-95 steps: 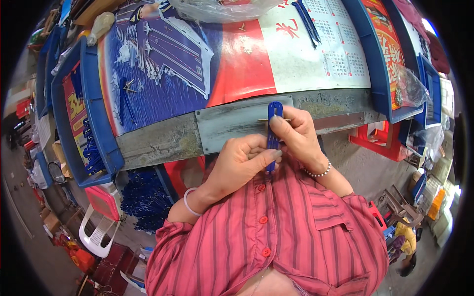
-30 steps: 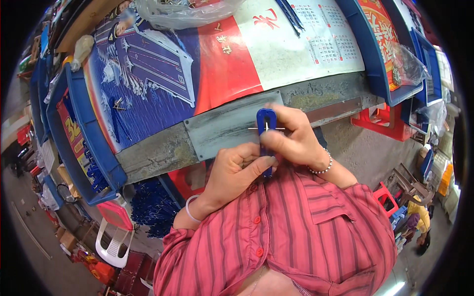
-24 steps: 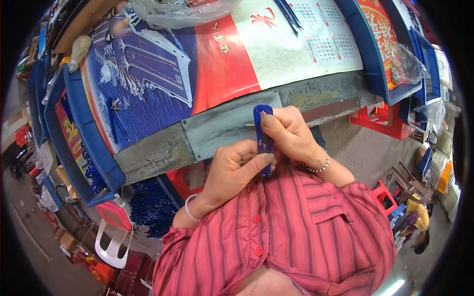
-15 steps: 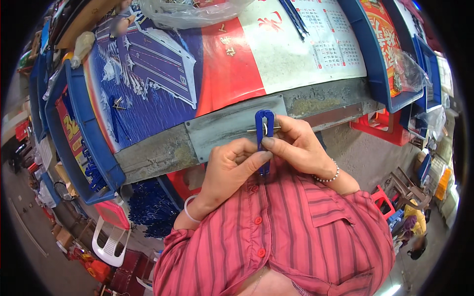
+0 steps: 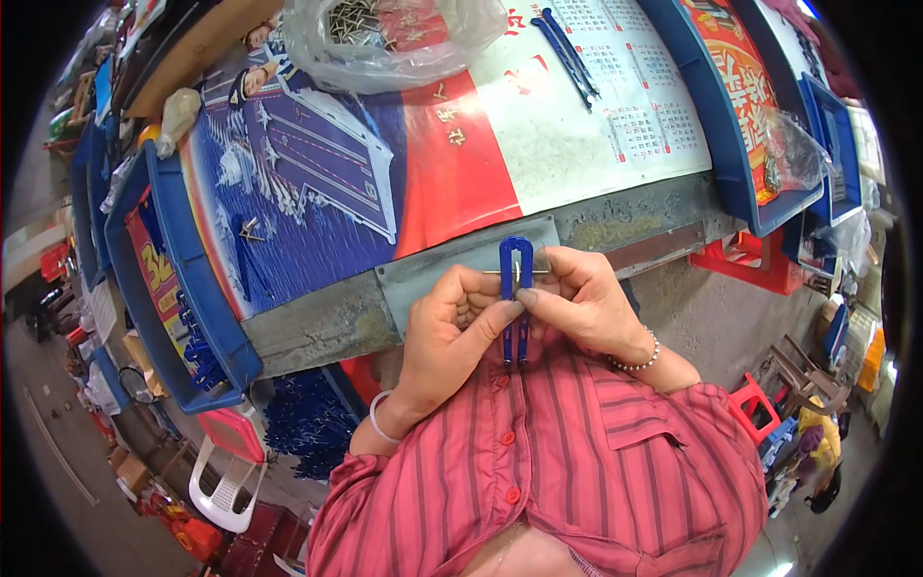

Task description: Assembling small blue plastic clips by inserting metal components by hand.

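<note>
Both hands hold a blue drawing compass [image 5: 508,252] upright in front of the striped shirt, its rounded head up and its two legs down. A thin metal crossbar [image 5: 492,273] with a small wheel in the middle runs through its legs. My left hand [image 5: 450,322] grips the left side, thumb pressed to a leg and fingers curled behind. My right hand [image 5: 588,306] pinches the other side near the crossbar, thumb in front. Parts of the fingers are hidden behind the compass.
Beyond the hands is a bench edge [image 5: 322,327] under a poster [image 5: 461,144]. On it lie blue compass pieces [image 5: 565,56] and a plastic bag [image 5: 413,67] of metal crossbars. Blue trays [image 5: 192,255] flank the poster. A pile of blue parts [image 5: 306,423] is below left.
The compass and both hands sit slightly lower in view, and both compass legs now show below the fingers. The view has shifted, so more of the bag of metal parts shows.
</note>
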Action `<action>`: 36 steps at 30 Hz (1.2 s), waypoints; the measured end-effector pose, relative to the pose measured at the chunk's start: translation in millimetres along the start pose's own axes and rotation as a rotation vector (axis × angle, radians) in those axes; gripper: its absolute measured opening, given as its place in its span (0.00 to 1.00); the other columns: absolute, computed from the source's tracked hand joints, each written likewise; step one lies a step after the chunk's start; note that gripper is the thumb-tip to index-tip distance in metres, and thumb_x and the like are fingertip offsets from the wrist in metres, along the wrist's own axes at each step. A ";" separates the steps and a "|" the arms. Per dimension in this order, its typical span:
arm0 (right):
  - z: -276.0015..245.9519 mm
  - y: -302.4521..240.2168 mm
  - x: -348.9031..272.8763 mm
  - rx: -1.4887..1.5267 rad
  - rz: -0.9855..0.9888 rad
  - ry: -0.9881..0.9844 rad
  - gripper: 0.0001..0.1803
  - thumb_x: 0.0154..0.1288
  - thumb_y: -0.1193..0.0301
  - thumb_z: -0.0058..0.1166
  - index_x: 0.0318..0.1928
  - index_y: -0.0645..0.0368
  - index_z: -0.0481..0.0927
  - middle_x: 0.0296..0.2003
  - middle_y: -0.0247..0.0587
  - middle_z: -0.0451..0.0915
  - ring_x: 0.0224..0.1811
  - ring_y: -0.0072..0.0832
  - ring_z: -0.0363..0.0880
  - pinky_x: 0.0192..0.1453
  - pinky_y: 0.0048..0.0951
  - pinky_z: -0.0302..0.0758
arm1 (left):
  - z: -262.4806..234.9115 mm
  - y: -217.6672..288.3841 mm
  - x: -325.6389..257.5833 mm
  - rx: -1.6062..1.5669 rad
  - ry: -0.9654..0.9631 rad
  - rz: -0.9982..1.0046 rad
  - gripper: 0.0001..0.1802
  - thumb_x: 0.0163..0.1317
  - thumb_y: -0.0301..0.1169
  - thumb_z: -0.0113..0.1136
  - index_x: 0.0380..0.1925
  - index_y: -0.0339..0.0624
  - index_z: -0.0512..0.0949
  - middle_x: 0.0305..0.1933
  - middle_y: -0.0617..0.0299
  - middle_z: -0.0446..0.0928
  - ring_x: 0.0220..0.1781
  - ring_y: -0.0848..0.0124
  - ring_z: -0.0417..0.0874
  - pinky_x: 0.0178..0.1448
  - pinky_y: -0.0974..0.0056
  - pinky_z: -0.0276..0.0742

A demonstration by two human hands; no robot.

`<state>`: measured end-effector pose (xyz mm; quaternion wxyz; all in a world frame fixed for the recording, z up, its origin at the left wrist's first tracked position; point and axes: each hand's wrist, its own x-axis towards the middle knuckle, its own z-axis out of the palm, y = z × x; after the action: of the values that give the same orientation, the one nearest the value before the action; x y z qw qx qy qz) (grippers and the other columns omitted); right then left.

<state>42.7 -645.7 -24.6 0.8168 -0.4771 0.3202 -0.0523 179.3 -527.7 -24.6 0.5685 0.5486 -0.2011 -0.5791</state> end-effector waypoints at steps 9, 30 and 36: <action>-2.9 2.1 3.7 0.200 -0.091 0.065 0.15 0.60 0.80 0.55 0.47 0.64 0.69 0.32 0.31 0.77 0.30 0.11 0.74 0.30 0.14 0.72 | 2.3 -1.5 6.0 -0.013 -0.014 0.023 0.08 0.63 0.22 0.56 0.41 0.33 0.70 0.38 0.57 0.79 0.40 0.77 0.79 0.44 0.74 0.75; -5.6 -5.9 6.1 -0.045 -0.143 -0.023 0.05 0.62 0.79 0.53 0.37 0.64 0.71 0.25 0.28 0.74 0.23 0.10 0.72 0.24 0.14 0.68 | 1.9 9.4 18.3 -0.057 0.061 0.058 0.10 0.63 0.20 0.55 0.44 0.31 0.70 0.40 0.57 0.79 0.40 0.78 0.79 0.45 0.75 0.74; -6.9 -8.6 9.2 -0.006 -0.149 -0.010 0.05 0.63 0.78 0.52 0.37 0.66 0.71 0.22 0.32 0.76 0.21 0.13 0.75 0.24 0.16 0.70 | 4.7 14.5 23.1 0.019 0.084 0.091 0.11 0.63 0.21 0.55 0.45 0.31 0.71 0.38 0.58 0.79 0.39 0.78 0.79 0.44 0.75 0.74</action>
<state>47.8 -659.1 -24.3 0.8108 -0.5024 0.2797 -0.1096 187.3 -553.9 -20.1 0.5971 0.5681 -0.2073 -0.5271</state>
